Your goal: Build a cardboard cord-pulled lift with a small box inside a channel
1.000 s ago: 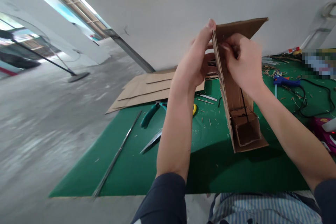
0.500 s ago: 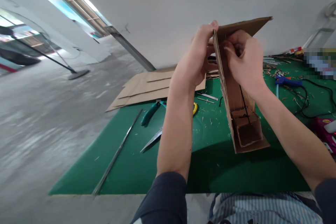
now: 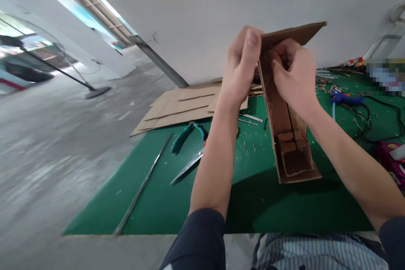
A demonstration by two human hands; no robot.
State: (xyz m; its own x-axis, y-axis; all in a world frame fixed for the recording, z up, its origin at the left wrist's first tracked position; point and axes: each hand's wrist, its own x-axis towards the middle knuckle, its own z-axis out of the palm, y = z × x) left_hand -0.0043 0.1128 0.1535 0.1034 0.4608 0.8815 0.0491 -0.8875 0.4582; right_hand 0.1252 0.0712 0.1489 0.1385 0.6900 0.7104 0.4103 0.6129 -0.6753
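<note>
A tall brown cardboard construction point(image 3: 281, 122) stands upright over the green table, with a wide flap at its top and a small open box section at its bottom. My left hand point(image 3: 242, 61) grips its upper left edge, thumb at the top corner. Inside the upper part, my right hand point(image 3: 292, 74) has its fingers pinched together close to the inner wall. What lies between those fingertips is hidden. From below my right hand a thin black cord or rod point(image 3: 291, 126) runs down to the box section.
Teal-handled pliers point(image 3: 182, 139), scissors point(image 3: 188, 168) and thin metal strips point(image 3: 144, 183) lie left on the green table point(image 3: 95, 215). Flat cardboard sheets point(image 3: 177, 107) are behind. To the right are a blue glue gun point(image 3: 348, 99) with its cord, scraps and a magenta device point(image 3: 387, 156).
My left hand has shifted its hold, its thumb now showing at the corner. The cardboard construction has turned slightly and its lower end moved a little left. My right hand stays pinched inside.
</note>
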